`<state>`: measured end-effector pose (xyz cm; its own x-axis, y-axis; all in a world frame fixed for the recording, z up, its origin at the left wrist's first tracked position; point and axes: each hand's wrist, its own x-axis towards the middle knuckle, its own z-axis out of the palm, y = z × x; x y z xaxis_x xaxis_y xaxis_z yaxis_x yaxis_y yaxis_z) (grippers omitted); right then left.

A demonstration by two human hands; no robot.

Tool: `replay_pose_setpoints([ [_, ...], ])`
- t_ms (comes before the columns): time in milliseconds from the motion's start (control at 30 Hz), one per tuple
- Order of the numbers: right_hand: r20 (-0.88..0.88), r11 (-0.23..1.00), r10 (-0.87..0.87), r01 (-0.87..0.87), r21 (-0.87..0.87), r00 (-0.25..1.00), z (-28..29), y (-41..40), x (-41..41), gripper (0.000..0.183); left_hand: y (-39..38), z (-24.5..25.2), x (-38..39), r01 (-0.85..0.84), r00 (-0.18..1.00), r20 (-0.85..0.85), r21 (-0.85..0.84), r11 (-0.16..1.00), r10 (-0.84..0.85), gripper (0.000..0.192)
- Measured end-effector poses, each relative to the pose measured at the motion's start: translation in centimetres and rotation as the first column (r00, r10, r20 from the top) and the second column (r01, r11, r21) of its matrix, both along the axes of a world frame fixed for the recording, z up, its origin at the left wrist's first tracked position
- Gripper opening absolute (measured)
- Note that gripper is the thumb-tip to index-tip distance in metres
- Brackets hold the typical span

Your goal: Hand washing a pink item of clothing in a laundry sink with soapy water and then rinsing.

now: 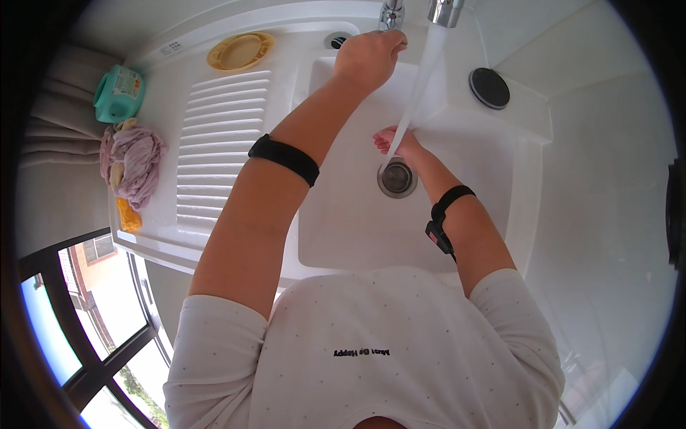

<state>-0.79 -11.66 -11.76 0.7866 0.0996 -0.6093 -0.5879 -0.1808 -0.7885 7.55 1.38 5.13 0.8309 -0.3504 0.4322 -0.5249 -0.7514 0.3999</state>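
Observation:
Water pours in a slanting stream (pixel 415 96) from a chrome spout (pixel 446 13) into a white sink basin (pixel 353 230). My left hand (pixel 370 59) reaches to the back of the basin, just below a chrome tap fitting (pixel 392 16). Its fingers are bent, and whether they grip a part of the tap is hidden. Lower in the basin, my right hand (pixel 399 143) is beside the stream with its fingers curled in; nothing shows in it. Directly below that hand lies the metal drain (pixel 397 178).
Left of the basin is a ribbed drainboard (pixel 222 155). A yellow oval dish (pixel 241 52), a teal plastic jug (pixel 119 94), crumpled lilac cloth (pixel 136 161) and an orange cloth (pixel 128 215) lie around it. A black round disc (pixel 489 88) sits on the right ledge, near a wall.

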Motion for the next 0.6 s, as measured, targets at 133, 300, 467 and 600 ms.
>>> replay_pose_setpoints([
  [133, -0.317, 0.986, 0.085, -0.033, 0.165, 0.945, 2.8, 2.8, -1.9, 0.013, 0.2, -0.4, 0.2, 0.007, 0.999, 0.04, -0.018, 1.0, -0.006, 0.011],
  [300, -0.525, 0.906, -0.186, 0.352, 0.237, 0.831, 2.4, 4.2, -4.4, 0.016, 0.0, -0.2, 0.3, -0.001, 1.0, 0.0, -0.022, 1.0, 0.001, 0.012],
  [467, -0.402, 0.613, -0.33, 0.518, 0.597, 0.854, 2.9, 1.7, -0.7, 0.018, -0.4, 0.0, 0.0, 0.001, 1.0, -0.02, -0.022, 1.0, -0.002, 0.012],
  [600, -0.359, 0.701, -0.354, 0.499, 0.51, 0.864, 5.4, 2.3, 0.9, 0.022, 0.0, 0.0, 0.0, -0.015, 0.998, -0.058, 0.027, 1.0, 0.017, 0.013],
])
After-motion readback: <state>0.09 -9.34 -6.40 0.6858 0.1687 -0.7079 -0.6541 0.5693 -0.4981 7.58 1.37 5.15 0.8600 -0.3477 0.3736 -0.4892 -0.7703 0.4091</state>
